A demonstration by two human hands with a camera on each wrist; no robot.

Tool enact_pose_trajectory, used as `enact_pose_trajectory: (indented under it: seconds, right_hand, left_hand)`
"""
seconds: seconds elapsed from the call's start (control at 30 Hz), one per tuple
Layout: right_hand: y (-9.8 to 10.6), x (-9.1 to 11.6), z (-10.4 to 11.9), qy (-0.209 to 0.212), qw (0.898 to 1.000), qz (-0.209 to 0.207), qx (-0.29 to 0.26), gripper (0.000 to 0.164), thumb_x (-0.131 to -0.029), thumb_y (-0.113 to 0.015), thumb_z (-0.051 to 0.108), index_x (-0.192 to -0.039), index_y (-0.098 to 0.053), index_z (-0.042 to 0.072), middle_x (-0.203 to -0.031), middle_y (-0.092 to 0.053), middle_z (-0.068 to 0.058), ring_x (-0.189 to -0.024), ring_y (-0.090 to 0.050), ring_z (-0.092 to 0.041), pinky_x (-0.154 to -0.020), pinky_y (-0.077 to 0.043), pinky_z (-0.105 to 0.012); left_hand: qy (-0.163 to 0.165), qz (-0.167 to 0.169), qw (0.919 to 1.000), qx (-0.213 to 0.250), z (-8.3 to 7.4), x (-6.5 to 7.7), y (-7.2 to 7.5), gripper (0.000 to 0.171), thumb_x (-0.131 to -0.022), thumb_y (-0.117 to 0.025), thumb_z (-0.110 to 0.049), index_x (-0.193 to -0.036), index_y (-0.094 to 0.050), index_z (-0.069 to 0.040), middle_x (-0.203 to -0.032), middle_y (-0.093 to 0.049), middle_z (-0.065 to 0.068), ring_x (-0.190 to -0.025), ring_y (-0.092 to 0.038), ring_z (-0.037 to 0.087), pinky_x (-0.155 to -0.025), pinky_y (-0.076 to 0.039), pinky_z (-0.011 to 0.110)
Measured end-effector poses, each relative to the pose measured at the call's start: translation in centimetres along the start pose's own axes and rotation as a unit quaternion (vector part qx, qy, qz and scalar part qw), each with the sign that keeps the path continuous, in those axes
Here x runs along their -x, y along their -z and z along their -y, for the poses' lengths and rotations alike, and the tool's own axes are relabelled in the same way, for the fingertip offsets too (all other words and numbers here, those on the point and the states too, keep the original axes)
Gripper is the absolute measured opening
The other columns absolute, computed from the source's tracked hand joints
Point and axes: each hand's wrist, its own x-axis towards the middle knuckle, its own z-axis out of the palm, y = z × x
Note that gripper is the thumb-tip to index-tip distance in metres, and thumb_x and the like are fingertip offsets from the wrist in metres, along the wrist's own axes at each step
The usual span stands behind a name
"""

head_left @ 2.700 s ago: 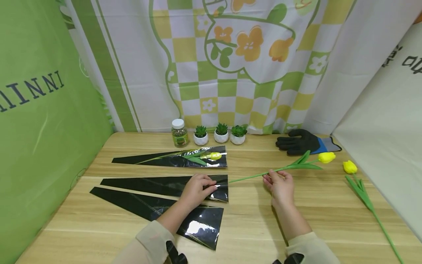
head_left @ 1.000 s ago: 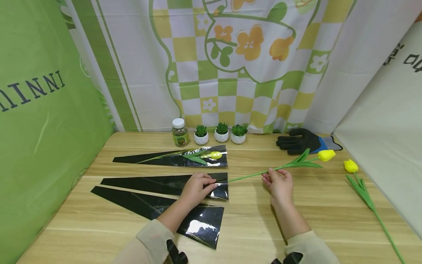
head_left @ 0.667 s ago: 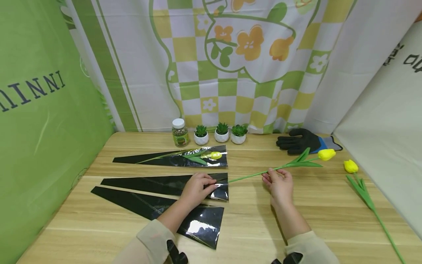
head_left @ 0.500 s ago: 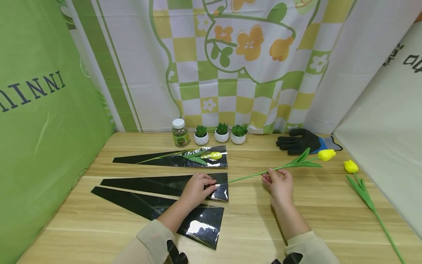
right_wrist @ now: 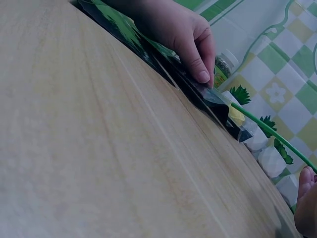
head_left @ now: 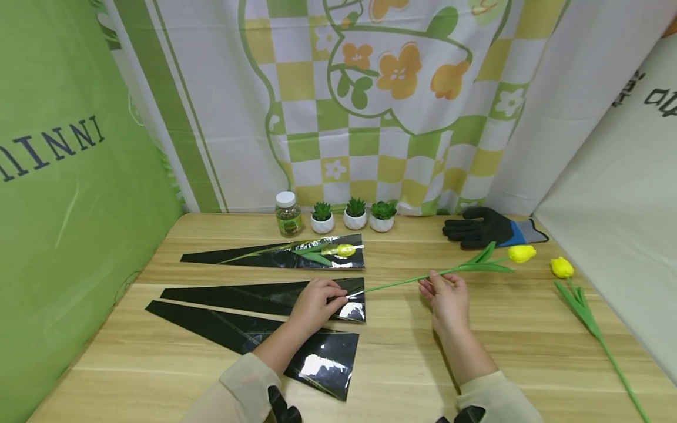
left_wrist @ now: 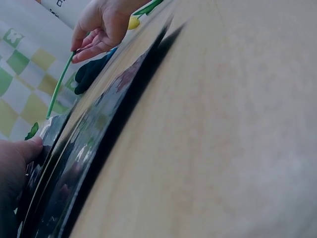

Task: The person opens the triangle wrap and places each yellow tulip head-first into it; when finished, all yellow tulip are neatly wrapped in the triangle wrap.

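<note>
My left hand (head_left: pixel 316 302) pinches the wide right end of the middle black flower sleeve (head_left: pixel 233 296), thumb and fingertips at its mouth; the right wrist view shows this edge raised. My right hand (head_left: pixel 449 299) pinches the green stem of a yellow artificial tulip (head_left: pixel 522 254) partway along, leaves and bloom pointing right. The stem's lower end meets the sleeve's mouth; how far it reaches inside is hard to tell. Another black sleeve (head_left: pixel 328 358) lies nearer, under my left forearm. Behind, a sleeve (head_left: pixel 264 258) has a yellow tulip inside it.
A second loose tulip (head_left: pixel 562 268) lies along the right side of the wooden table (head_left: pixel 402 376). At the back stand a white-capped jar (head_left: pixel 288 217) and three small potted succulents (head_left: pixel 355 214). A black and blue work glove (head_left: pixel 478 229) lies at back right.
The tulip in my right hand has shifted very slightly left, and its bloom sits a little lower. My left hand stays in place on the sleeve.
</note>
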Motion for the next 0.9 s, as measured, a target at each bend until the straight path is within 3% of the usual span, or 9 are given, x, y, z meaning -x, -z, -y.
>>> enact_pose_trajectory:
  seconds: [0.37,0.9]
  right_hand:
    - [-0.2,0.4,-0.5,-0.012,0.999,0.026,0.016,0.026,-0.099,-0.052,0.006,-0.112,-0.030,0.010,-0.085,-0.058,0.003,-0.070,-0.065,-0.003,-0.073,-0.057,-0.016]
    - [-2.0,1.8,-2.3,-0.049,0.995,0.072,0.045,0.025,-0.097,-0.053,0.001,-0.114,-0.035,0.003,-0.091,-0.061,-0.002,-0.073,-0.067,-0.005,-0.073,-0.058,-0.017]
  left_hand:
    - [0.006,-0.007,0.9994,0.033,-0.4,-0.1,-0.1,0.015,-0.089,-0.072,-0.019,-0.100,-0.078,-0.011,-0.100,-0.071,0.002,-0.101,-0.062,0.021,-0.092,-0.051,0.039]
    - [0.000,-0.010,0.9993,0.035,-0.3,-0.3,-0.7,0.015,-0.089,-0.072,-0.019,-0.100,-0.078,-0.011,-0.098,-0.072,0.002,-0.098,-0.063,0.021,-0.091,-0.051,0.039]
